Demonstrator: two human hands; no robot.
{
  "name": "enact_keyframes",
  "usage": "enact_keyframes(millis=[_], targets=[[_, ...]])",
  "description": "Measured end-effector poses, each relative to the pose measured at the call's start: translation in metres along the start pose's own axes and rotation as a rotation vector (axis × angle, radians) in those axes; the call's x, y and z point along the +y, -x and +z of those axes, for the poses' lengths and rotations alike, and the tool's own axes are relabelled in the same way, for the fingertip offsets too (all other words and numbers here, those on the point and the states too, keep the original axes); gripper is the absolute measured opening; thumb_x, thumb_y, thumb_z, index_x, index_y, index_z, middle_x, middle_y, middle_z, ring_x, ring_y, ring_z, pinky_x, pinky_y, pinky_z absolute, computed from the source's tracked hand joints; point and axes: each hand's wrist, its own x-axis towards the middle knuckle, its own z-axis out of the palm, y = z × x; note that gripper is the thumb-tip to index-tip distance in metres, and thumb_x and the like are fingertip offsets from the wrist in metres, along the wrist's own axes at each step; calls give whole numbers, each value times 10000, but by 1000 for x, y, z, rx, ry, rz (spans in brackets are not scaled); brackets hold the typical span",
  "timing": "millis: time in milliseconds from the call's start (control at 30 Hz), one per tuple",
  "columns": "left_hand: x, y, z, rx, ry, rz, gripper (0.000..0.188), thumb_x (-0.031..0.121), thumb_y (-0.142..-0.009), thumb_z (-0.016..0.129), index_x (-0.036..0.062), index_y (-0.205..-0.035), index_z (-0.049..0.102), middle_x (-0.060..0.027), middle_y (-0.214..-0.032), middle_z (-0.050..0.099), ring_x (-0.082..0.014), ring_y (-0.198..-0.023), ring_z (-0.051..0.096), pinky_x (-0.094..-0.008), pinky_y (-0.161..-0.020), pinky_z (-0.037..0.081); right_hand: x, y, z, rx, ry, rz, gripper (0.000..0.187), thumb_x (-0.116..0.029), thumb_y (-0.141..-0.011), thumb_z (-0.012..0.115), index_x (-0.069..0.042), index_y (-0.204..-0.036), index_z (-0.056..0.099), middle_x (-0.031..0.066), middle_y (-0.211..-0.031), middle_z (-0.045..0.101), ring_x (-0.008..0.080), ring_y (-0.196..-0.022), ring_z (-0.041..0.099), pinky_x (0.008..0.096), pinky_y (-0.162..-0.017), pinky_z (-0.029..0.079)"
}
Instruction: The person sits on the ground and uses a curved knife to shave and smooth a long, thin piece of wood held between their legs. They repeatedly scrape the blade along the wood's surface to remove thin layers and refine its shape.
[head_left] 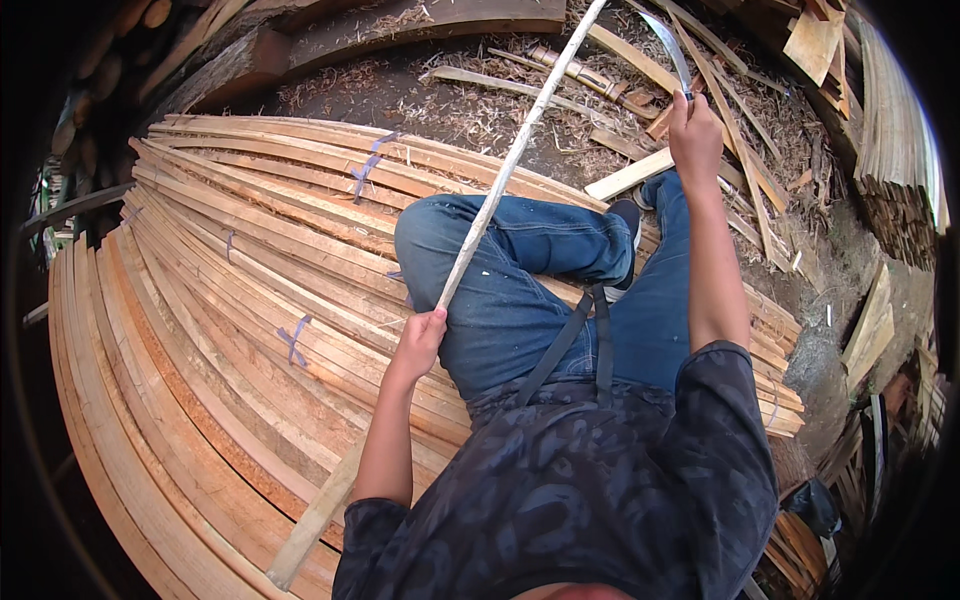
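My left hand [418, 343] is closed around the near end of a long, pale, peeled stick [510, 165]. The stick slants over my bent knee and runs away up past the top edge of the view. Farther off on the right, my right hand [695, 135] grips the handle of a curved knife [668, 46]. Its blade points away from me, up and to the left, and stands apart from the stick. Most of the knife's handle is hidden in my fist.
I sit on stacked sawn wooden strips [230, 330], some tied with purple bands [293, 340]. Shavings and offcuts [575, 75] litter the ground ahead. Bundled thin slats [900, 150] stand at the far right. A thick timber [420, 25] lies at the back.
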Motion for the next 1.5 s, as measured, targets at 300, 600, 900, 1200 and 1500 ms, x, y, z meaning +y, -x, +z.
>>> enact_keyframes(millis=[300,600,900,1200,1500], targets=[[15,-2,4,-40,-30,-87,535,424,-1027,435,105,-598,398,72,-565,335,-34,-510,278,-245,-453,226,-31,49,26,-254,94,-574,331,-384,-934,579,-80,-820,520,85,-622,603,287,-556,640,397,-479,493],[15,5,-1,-19,-24,-126,585,480,-1013,430,79,-587,447,52,-534,354,-57,-495,310,-264,-461,250,-37,71,36,-244,36,-553,314,-381,-909,612,-96,-807,530,81,-660,594,264,-564,633,384,-474,490],[11,-1,-2,-15,-79,-134,654,494,-1013,404,7,-603,550,34,-487,376,-61,-456,339,-262,-449,259,-30,99,14,-469,6,-833,312,-384,-910,609,-80,-896,541,97,-719,608,319,-554,621,407,-483,498],[16,0,0,-18,60,-163,646,482,-1018,403,0,-611,545,61,-472,321,-55,-424,285,-256,-432,223,-21,118,19,-454,-214,-531,247,-298,-886,660,-64,-945,603,99,-705,653,298,-619,651,397,-537,503],[13,-1,-1,-56,44,-79,716,616,-971,386,0,-632,523,62,-454,288,-58,-381,255,-245,-384,197,-48,132,6,-477,-378,-174,244,-239,-882,680,-14,-911,588,150,-624,611,332,-598,642,400,-543,491]])
